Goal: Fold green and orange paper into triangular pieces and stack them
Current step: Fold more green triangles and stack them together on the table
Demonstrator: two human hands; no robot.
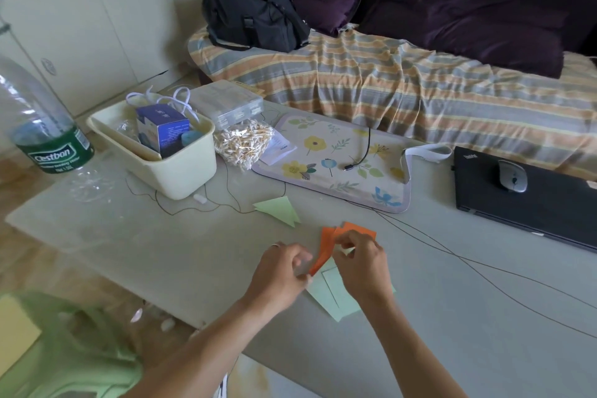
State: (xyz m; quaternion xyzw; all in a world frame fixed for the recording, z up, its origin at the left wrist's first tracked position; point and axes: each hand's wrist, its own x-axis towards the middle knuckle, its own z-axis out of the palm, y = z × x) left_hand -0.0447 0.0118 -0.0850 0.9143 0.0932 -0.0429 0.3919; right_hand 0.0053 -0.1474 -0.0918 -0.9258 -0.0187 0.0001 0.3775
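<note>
Fingers of the left hand and right hand are curled round the orange paper, held just above green sheets near the tabletop's front edge. A crooked crease could be caused by uneven pinching; the folded green triangle could be nudged.

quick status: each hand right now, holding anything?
Left hand: fingers pinch the lower end of the orange paper.
Right hand: fingers pinch the same orange paper near its upper part.
</note>
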